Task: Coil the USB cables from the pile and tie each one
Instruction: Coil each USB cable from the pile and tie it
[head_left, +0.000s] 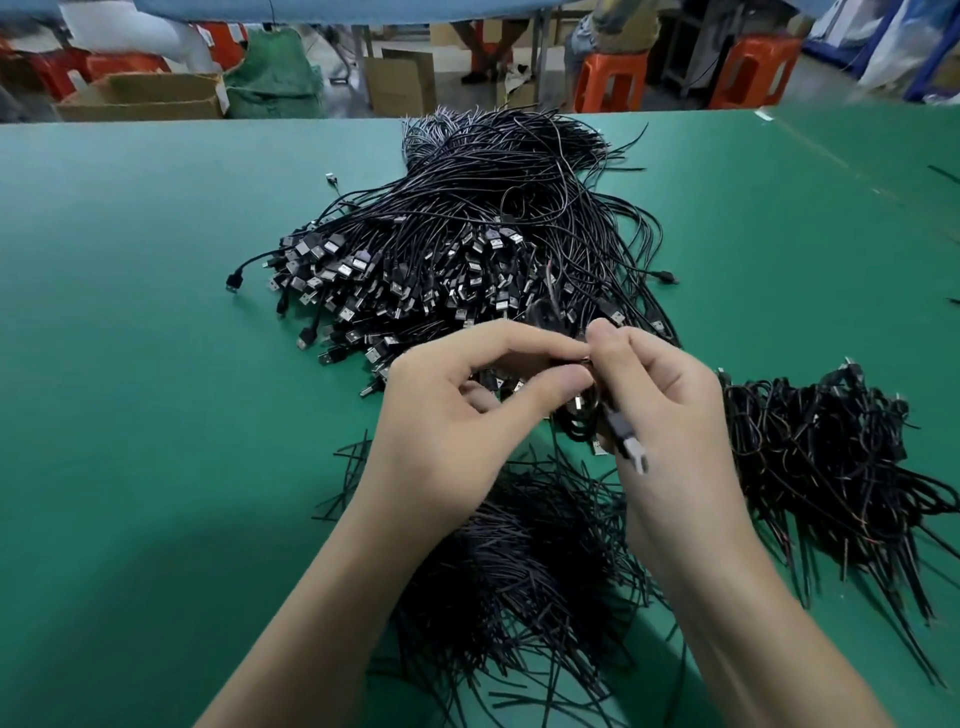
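Nearest, I see loose black ties (519, 571) on the green tabletop (130, 364). Above them, left hand (447, 415) and right hand (670, 410) pinch one coiled cable (582, 421) between curled fingers (519, 338), its plug (631, 452) dangling. Beyond, the cable pile (467, 249).

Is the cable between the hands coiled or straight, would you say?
Coiled: the cable forms small loops pinched between left hand and right hand.

Only one camera was there, worn on the person's head, looking forward and down across the green table (130, 312). It sat close above the left hand (452, 421) and right hand (670, 415) at lower centre; the table's far edge crossed the upper frame.
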